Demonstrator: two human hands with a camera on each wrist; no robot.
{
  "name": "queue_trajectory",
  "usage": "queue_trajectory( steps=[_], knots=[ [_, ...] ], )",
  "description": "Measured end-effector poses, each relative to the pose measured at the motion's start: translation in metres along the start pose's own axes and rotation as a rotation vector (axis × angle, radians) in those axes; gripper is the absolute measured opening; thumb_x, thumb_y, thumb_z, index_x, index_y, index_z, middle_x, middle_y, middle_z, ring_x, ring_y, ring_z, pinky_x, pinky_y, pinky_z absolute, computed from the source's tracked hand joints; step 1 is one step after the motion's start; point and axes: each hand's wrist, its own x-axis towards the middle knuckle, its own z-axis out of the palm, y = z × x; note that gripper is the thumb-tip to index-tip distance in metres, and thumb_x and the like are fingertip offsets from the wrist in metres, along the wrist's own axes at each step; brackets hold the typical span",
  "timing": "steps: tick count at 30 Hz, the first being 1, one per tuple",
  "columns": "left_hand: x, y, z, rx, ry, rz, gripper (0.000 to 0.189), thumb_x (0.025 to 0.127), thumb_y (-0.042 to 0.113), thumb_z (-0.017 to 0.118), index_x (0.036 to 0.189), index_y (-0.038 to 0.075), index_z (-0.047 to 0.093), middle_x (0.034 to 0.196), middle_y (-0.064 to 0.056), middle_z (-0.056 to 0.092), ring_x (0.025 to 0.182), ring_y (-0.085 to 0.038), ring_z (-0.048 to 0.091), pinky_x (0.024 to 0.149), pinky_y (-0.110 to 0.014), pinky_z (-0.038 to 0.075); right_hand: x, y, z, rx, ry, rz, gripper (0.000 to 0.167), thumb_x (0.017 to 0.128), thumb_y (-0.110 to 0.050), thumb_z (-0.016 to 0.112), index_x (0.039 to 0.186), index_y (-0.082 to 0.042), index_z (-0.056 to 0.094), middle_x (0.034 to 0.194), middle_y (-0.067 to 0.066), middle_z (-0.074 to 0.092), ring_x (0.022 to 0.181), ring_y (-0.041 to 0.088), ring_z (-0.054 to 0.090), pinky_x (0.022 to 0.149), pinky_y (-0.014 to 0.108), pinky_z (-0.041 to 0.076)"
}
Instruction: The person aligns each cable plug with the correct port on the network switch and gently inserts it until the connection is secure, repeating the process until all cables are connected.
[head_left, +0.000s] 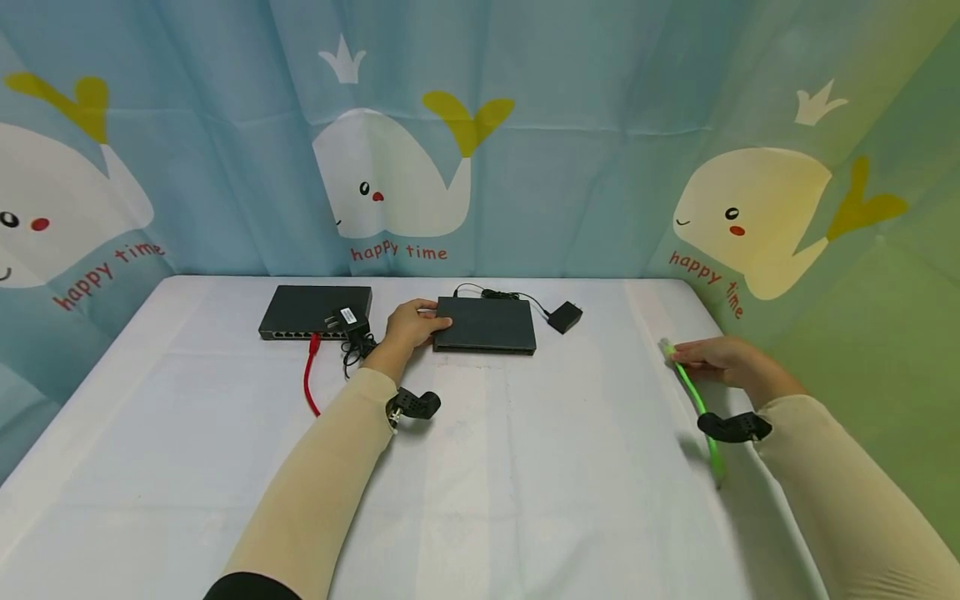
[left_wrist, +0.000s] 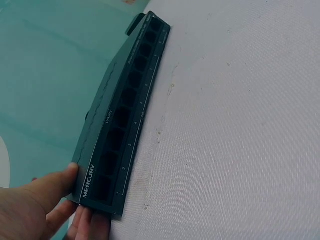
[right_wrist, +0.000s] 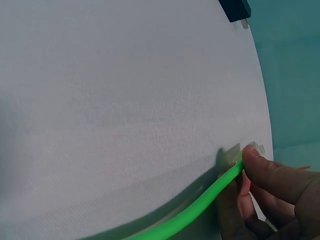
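My left hand [head_left: 411, 327] grips the left end of a black network switch [head_left: 486, 323], thumb on top and fingers at its side and underneath. In the left wrist view the switch [left_wrist: 120, 120] shows a row of numbered ports along its front, marked MERCURY, none with a cable in it. Over at the right side of the table, my right hand [head_left: 723, 365] pinches a bright green network cable [head_left: 690, 387] near one end. The clear plug [right_wrist: 257, 148] sticks out past the thumb in the right wrist view, and the cable trails back toward the wrist.
A second black switch [head_left: 318, 310] stands at the left, with a red cable [head_left: 307, 379] plugged into its front. A power adapter [head_left: 350, 321] with a coiled cord lies against it. Another adapter [head_left: 565, 317] sits right of the held switch. A printed curtain [head_left: 570, 167] hangs behind the table.
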Motion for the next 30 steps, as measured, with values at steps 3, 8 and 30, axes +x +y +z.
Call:
queue_trajectory(
  steps=[3,8,30],
  knots=[
    [0.0,0.0,0.0,0.007,-0.001,0.002,0.051,0.088,0.025,0.077,0.135,0.015,0.059,0.132,-0.007,0.062,0.116,-0.023,0.061,0.091,-0.034,0.056,-0.002,-0.001,0.005,-0.022,0.001,-0.006,0.032,0.099,-0.005,0.056,0.078,-0.026,0.069,0.075,-0.012,0.068,0.069,-0.001,0.061,0.069,0.018,0.056],
    [0.0,0.0,-0.001,0.007,-0.003,-0.001,0.051,0.089,0.025,0.076,0.136,0.016,0.058,0.133,-0.007,0.062,0.117,-0.023,0.06,0.092,-0.034,0.055,-0.003,-0.002,0.012,-0.043,0.008,-0.014,0.028,0.099,-0.003,0.057,0.081,-0.022,0.07,0.075,-0.01,0.066,0.068,0.001,0.06,0.067,0.018,0.056],
    [-0.002,0.001,-0.001,-0.009,-0.011,-0.003,0.052,0.089,0.023,0.076,0.137,0.014,0.058,0.133,-0.008,0.062,0.115,-0.024,0.062,0.091,-0.034,0.056,-0.009,-0.004,0.048,0.043,-0.071,-0.068,0.026,0.098,0.001,0.056,0.084,-0.016,0.07,0.076,-0.007,0.068,0.068,0.002,0.062,0.067,0.019,0.057]
  ],
)
